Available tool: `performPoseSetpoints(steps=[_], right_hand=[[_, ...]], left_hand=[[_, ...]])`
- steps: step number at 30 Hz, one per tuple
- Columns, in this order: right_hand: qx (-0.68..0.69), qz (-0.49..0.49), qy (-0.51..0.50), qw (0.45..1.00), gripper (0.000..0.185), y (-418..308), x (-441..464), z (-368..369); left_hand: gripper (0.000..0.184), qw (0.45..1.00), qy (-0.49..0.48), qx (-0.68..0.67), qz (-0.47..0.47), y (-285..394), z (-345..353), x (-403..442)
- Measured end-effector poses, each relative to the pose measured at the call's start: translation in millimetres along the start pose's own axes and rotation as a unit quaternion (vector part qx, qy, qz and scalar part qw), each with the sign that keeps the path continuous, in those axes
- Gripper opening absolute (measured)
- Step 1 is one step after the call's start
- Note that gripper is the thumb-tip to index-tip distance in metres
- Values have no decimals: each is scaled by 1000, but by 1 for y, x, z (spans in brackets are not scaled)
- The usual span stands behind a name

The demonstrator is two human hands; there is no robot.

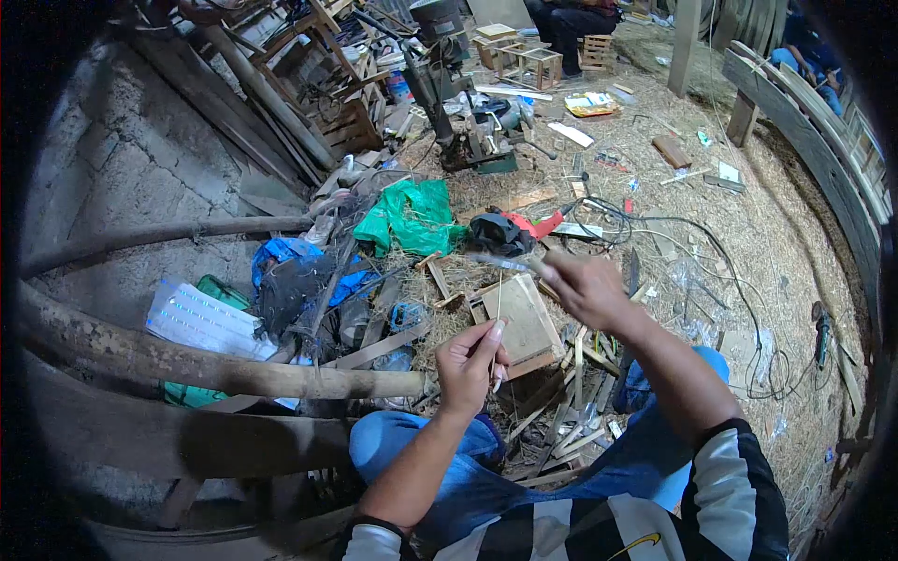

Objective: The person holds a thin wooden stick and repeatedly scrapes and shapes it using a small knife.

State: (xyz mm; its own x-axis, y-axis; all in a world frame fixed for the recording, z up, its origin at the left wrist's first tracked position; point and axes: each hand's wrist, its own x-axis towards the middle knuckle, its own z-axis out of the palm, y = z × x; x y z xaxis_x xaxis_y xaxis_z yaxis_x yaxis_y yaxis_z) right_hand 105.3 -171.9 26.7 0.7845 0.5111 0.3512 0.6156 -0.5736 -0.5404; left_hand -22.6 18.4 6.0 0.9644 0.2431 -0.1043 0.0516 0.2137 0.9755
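Observation:
My left hand (470, 363) is closed, pinching a thin wooden stick (499, 297) that points up and away from me. Wrapped round a handle, my right hand (591, 288) grips a knife; its blade (500, 263) is smeared by motion and reaches left, near the stick's far end. I cannot tell whether blade and stick touch. Below and beyond both hands lies a wooden block or box with a flat top (526, 321). Several wood scraps (571, 435) are scattered on the ground between my knees.
A green plastic sheet (412, 215) and a dark machine (458, 103) stand beyond. Bamboo poles (224, 360) cross on the left. A black cable (692, 224) runs over the shavings to the right. One person (566, 28) sits at the back, another (809, 61) at the far right.

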Motion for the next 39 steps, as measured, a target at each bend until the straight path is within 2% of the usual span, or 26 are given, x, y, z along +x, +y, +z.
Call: performPoseSetpoints(steps=[1, 2, 5, 7, 10, 12, 13, 18, 20, 21, 26, 28, 30, 32, 33, 36, 39], right_hand=[[33, -46, 6, 998, 37, -4, -4, 6], [33, -46, 5, 998, 37, -8, -8, 9], [1, -112, -84, 990, 24, -17, -16, 14], [-3, -108, -87, 990, 24, -19, -17, 15], [-14, -96, -64, 993, 27, -5, -12, 15], [-29, 7, -46, 998, 34, 6, -1, 7], [-51, 22, -49, 997, 35, 9, 2, 3], [23, -55, -25, 998, 30, -14, -13, 9], [7, -107, -84, 991, 26, -22, -19, 12], [2, -114, -82, 990, 25, -23, -18, 14], [-19, -44, -66, 997, 25, -7, -7, 9], [-67, 16, -63, 996, 34, 5, 0, 6], [-71, 17, -67, 995, 35, 4, -1, 4], [-10, -60, -16, 998, 35, -6, -9, 9], [-24, -73, -61, 995, 34, -16, -13, 5], [-37, -112, -107, 987, 33, -22, -19, 15], [-36, -84, -93, 991, 34, -17, -16, 16]], left_hand=[[18, 1000, 2, -1, -3, 0, -1, 1], [18, 1000, 3, -1, -4, 2, 0, 1], [18, 1000, 9, 0, -12, 2, 2, 0], [23, 999, -17, 22, 16, -4, -1, 1], [24, 999, -35, 18, -6, -1, -3, -1], [24, 999, -37, 14, -10, 0, 0, -4], [25, 999, -36, 11, -12, 0, 1, -4], [24, 999, -20, 12, -23, 1, 1, 0], [24, 999, -22, 18, -21, -1, 1, 0], [25, 999, -29, 20, -14, -2, 1, 0], [26, 999, -30, 17, -5, 1, -1, 0], [22, 1000, -16, 14, -16, 1, 0, 1], [21, 1000, -8, 20, -16, 2, 2, 2], [21, 999, 4, 26, -18, 4, 3, 0], [21, 999, 15, 25, -22, 5, 4, 0], [20, 999, 12, 32, -17, 0, 1, 0], [21, 999, 3, 39, -17, -1, -2, 1]])
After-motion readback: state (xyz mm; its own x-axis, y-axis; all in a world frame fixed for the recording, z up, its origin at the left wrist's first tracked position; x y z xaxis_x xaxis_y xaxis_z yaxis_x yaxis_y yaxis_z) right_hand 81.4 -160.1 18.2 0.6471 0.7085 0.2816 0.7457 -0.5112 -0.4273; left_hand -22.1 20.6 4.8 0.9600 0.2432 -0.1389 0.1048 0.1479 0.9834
